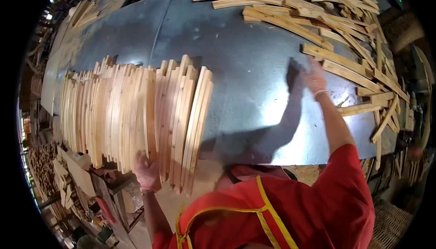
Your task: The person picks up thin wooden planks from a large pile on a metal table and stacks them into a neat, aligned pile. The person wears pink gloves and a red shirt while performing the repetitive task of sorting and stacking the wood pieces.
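Observation:
My left hand (pixel 146 172), in a pale glove, is closed around the near end of a wooden strip (pixel 149 113) at the right part of a row of strips. That row of light wooden strips (pixel 116 108) stands side by side on the left of the metal-topped table (pixel 236 99), near ends jutting past its front edge. On the right, my gloved right hand (pixel 314 80) reaches out with fingers stretched, slightly blurred. Its fingertips are at the left end of a loose wooden strip (pixel 336 60); whether they touch it I cannot tell.
A jumbled heap of wooden strips (pixel 359 26) covers the table's far right and right side, some crossing and overhanging. Left of the table's front stands a wooden bench (pixel 84 174) with boards, beside a stack of wood pieces (pixel 43 167). More strips (pixel 88 15) lie at the far left.

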`<state>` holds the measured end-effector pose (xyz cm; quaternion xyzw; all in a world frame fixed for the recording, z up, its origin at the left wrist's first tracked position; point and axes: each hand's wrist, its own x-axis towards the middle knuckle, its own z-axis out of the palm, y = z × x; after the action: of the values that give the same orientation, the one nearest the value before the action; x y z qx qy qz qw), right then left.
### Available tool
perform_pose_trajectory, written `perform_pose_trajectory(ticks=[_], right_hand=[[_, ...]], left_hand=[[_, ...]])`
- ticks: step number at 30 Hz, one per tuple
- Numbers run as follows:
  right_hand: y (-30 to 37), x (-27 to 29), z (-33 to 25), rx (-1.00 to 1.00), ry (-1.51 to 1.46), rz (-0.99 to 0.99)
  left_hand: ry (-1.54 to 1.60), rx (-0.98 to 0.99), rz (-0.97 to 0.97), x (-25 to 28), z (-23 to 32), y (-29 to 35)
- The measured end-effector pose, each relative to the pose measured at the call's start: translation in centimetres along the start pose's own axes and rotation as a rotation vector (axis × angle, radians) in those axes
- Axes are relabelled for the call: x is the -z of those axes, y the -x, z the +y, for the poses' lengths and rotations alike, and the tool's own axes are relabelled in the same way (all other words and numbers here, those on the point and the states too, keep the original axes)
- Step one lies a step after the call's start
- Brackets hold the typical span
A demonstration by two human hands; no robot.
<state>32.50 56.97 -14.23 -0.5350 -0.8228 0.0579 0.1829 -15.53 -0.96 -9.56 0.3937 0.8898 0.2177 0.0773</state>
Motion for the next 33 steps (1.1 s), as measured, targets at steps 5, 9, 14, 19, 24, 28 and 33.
perform_pose_trajectory(ticks=[5,9,14,19,24,28,33], right_hand=[[-7.2,3.4,7.5,-0.045,0.408,-0.347],[-10.8,1.3,6.2,-0.039,0.448,-0.377],[-10.5,-1.9,6.2,-0.001,0.524,-0.459],[-2.2,-1.6,3.2,0.356,0.74,-0.476],[9.3,0.4,-11.3,0.544,0.615,-0.636],[18.3,1.3,-21.1,0.745,0.29,-0.687],[25.3,3.0,-25.0,0.597,-0.308,-0.457]], left_hand=[[-0.271,0.398,-0.145,1.5,5.0,-2.7],[-0.388,0.483,-0.073,-0.3,7.4,-1.1],[-0.257,0.415,0.035,-1.7,2.9,1.4],[-0.238,0.442,-0.006,0.9,4.7,-0.6],[-0.463,0.221,0.01,-1.3,4.7,-1.3],[-0.139,-0.127,-0.029,-2.9,12.0,-1.1],[0.002,-0.594,-0.3,-7.2,17.7,2.6]])
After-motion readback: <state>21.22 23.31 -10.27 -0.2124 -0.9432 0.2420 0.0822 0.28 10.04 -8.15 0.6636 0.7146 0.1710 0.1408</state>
